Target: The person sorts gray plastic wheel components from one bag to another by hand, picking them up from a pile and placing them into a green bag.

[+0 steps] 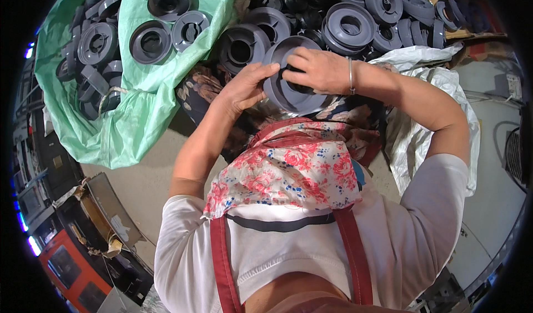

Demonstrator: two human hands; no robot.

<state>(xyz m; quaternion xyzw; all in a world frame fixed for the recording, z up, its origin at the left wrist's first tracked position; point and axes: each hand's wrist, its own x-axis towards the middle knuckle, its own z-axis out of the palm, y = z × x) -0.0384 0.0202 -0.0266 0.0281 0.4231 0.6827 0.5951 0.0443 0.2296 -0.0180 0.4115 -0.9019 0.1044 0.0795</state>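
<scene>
A grey, round plastic part (293,99) with a raised rim and a hollow middle is tilted above my lap. My left hand (247,86) grips its left edge, thumb over the rim and fingers underneath. My right hand (325,71) lies across it from the right, fingers curled into the middle; their tips are partly hidden, so I cannot tell whether they pinch a smaller piece. Just beyond my hands lie similar grey parts, among them a ring (226,57) near my left fingers and a stacked round part (363,27) beyond my right hand.
At the left an open green woven sack (150,99) holds several grey parts (99,43). More grey and black parts are heaped at the far side. A white woven sack (430,99) lies by my right arm. A red machine (72,268) stands at the lower left.
</scene>
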